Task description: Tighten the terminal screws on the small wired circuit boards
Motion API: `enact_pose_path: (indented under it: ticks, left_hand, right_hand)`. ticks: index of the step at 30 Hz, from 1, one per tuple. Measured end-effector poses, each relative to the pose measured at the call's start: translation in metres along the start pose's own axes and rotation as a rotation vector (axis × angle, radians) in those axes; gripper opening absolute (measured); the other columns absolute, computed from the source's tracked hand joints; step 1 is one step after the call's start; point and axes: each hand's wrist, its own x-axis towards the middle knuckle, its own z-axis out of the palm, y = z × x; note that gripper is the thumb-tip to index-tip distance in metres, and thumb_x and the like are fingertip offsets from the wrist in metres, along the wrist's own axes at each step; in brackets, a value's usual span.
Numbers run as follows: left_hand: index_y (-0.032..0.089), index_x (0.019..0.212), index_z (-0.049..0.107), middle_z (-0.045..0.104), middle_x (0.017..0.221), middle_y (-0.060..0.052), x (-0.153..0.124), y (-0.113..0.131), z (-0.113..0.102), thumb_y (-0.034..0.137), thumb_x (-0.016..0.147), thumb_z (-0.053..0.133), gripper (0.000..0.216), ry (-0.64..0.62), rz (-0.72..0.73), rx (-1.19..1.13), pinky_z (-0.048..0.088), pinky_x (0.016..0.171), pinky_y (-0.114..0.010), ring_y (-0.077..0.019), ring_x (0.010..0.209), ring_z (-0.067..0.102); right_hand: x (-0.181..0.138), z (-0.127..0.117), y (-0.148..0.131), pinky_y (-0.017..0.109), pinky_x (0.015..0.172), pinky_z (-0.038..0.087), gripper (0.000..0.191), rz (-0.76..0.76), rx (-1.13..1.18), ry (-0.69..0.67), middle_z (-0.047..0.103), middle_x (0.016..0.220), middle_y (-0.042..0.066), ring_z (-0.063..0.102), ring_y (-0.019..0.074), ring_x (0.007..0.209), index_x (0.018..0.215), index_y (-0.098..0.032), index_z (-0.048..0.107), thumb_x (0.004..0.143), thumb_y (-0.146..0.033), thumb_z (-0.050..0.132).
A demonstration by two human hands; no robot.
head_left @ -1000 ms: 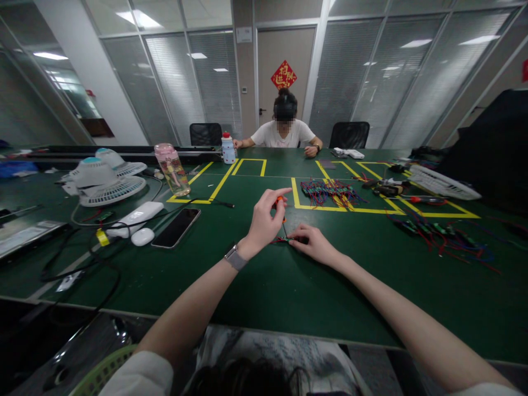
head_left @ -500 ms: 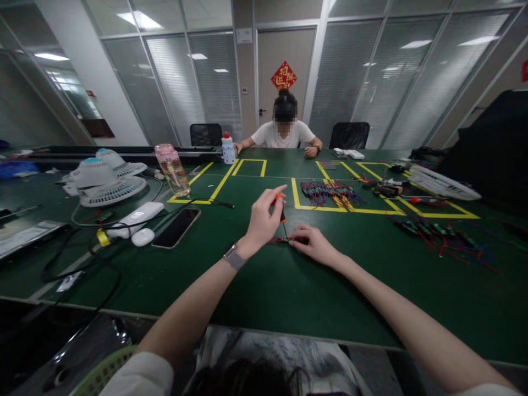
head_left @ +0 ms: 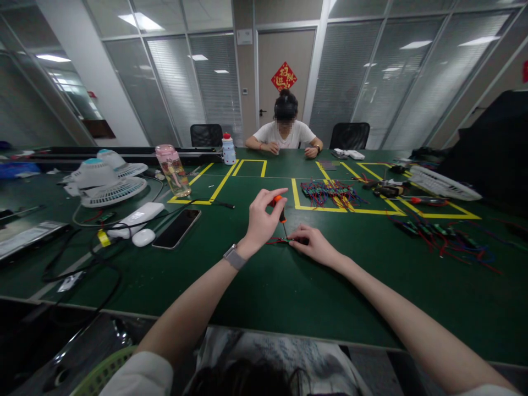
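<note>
Closed around the handle of an orange and black screwdriver (head_left: pixel 282 217), my left hand (head_left: pixel 264 215) holds it nearly upright. Its tip meets a small green circuit board (head_left: pixel 285 240) that lies on the table, with red wires (head_left: pixel 273 241) running off to the left. My right hand (head_left: pixel 312 243) rests on the tabletop and pinches the board's right end between thumb and fingers. Part of the board is hidden under those fingers.
A bundle of wired circuit boards (head_left: pixel 330 192) lies inside yellow tape beyond my hands; more wired boards (head_left: pixel 439 231) lie to the right. At left are a phone (head_left: pixel 177 228), a pink-lidded bottle (head_left: pixel 173 170) and fans (head_left: pixel 111 184). A person (head_left: pixel 284 129) sits opposite.
The person opposite has drawn one hand from beside the blue bottle in toward their body. My own hands, the screwdriver and the board look almost unmoved.
</note>
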Motion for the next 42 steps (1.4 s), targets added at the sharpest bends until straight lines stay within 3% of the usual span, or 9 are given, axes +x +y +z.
enact_pose_path:
  ticks: [3, 8, 16, 22, 25, 29, 35, 38, 42]
  left_hand:
    - [0.02, 0.093, 0.068, 0.059, 0.084, -0.002, 0.0013, -0.0002, -0.0018, 0.03, 0.087, 0.059, 0.014, 0.022, -0.002, 0.049, 0.047, 0.073, -0.027, -0.0135, 0.077, 0.055]
    - [0.02, 0.116, 0.06, 0.062, 0.103, -0.006, 0.0012, -0.0039, -0.0016, 0.026, 0.096, 0.04, 0.029, -0.047, -0.027, -0.068, 0.048, 0.082, -0.028, -0.0142, 0.092, 0.059]
    - [0.021, 0.104, 0.066, 0.062, 0.092, -0.004, -0.0002, 0.0011, 0.001, 0.029, 0.088, 0.057, 0.02, -0.065, -0.003, -0.066, 0.049, 0.074, -0.024, -0.0135, 0.083, 0.06]
    - [0.023, 0.123, 0.056, 0.06, 0.117, -0.007, -0.0023, -0.0026, 0.0029, 0.023, 0.095, 0.041, 0.031, -0.122, -0.015, -0.174, 0.048, 0.088, -0.029, -0.0161, 0.103, 0.06]
    - [0.022, 0.119, 0.058, 0.063, 0.107, -0.006, -0.0029, -0.0044, 0.0037, 0.024, 0.093, 0.047, 0.028, -0.087, -0.01, -0.143, 0.05, 0.082, -0.028, -0.0149, 0.093, 0.062]
    - [0.02, 0.098, 0.066, 0.059, 0.087, -0.002, -0.0024, -0.0022, 0.0025, 0.028, 0.084, 0.063, 0.016, -0.003, 0.023, -0.021, 0.048, 0.071, -0.024, -0.0123, 0.077, 0.057]
    - [0.022, 0.116, 0.061, 0.061, 0.104, -0.005, -0.0016, 0.0011, 0.0008, 0.023, 0.096, 0.041, 0.028, -0.054, 0.017, -0.065, 0.047, 0.082, -0.026, -0.0132, 0.093, 0.058]
    - [0.021, 0.116, 0.06, 0.063, 0.1, -0.004, -0.0017, 0.0018, 0.0006, 0.023, 0.094, 0.046, 0.027, -0.073, 0.028, -0.081, 0.049, 0.079, -0.025, -0.0128, 0.088, 0.06]
    - [0.02, 0.101, 0.067, 0.06, 0.088, -0.003, -0.002, 0.0028, -0.0002, 0.029, 0.088, 0.058, 0.018, -0.033, 0.026, -0.008, 0.049, 0.07, -0.023, -0.0119, 0.077, 0.058]
  right_hand:
    - [0.0, 0.0005, 0.0003, 0.029, 0.069, 0.046, 0.019, 0.003, 0.004, 0.003, 0.059, 0.081, 0.005, 0.057, 0.0166, 0.072, 0.094, -0.017, 0.073, 0.083, -0.025, 0.06]
    - [0.0001, 0.0003, -0.0005, 0.028, 0.068, 0.046, 0.019, 0.005, 0.019, -0.002, 0.059, 0.082, 0.005, 0.057, 0.0159, 0.071, 0.094, -0.016, 0.073, 0.083, -0.024, 0.06]
    - [0.0006, 0.0011, 0.0009, 0.028, 0.067, 0.045, 0.017, 0.005, -0.007, 0.009, 0.058, 0.08, 0.005, 0.056, 0.0155, 0.07, 0.093, -0.016, 0.074, 0.082, -0.022, 0.062]
    - [0.0003, 0.0011, 0.0016, 0.028, 0.068, 0.045, 0.018, 0.007, -0.001, 0.004, 0.058, 0.081, 0.005, 0.057, 0.0157, 0.071, 0.095, -0.017, 0.073, 0.082, -0.023, 0.061]
    - [0.0002, 0.0012, 0.002, 0.028, 0.067, 0.045, 0.018, 0.005, 0.003, 0.006, 0.058, 0.081, 0.005, 0.056, 0.0155, 0.07, 0.093, -0.016, 0.073, 0.082, -0.023, 0.061]
    - [0.0003, 0.0016, 0.0028, 0.028, 0.067, 0.045, 0.018, 0.003, -0.003, 0.007, 0.058, 0.081, 0.005, 0.056, 0.0155, 0.069, 0.094, -0.016, 0.073, 0.082, -0.023, 0.061]
    - [0.0003, 0.0011, 0.0025, 0.028, 0.067, 0.046, 0.018, 0.001, 0.004, 0.004, 0.059, 0.081, 0.005, 0.057, 0.0156, 0.07, 0.095, -0.016, 0.073, 0.083, -0.023, 0.061]
    - [0.0002, 0.0009, 0.0021, 0.028, 0.068, 0.046, 0.018, 0.0, 0.001, 0.004, 0.059, 0.081, 0.005, 0.057, 0.0156, 0.07, 0.094, -0.016, 0.073, 0.083, -0.023, 0.061]
    - [0.0002, 0.0007, 0.0009, 0.028, 0.067, 0.045, 0.018, 0.006, -0.008, 0.006, 0.058, 0.08, 0.005, 0.056, 0.0156, 0.07, 0.094, -0.016, 0.073, 0.082, -0.022, 0.062]
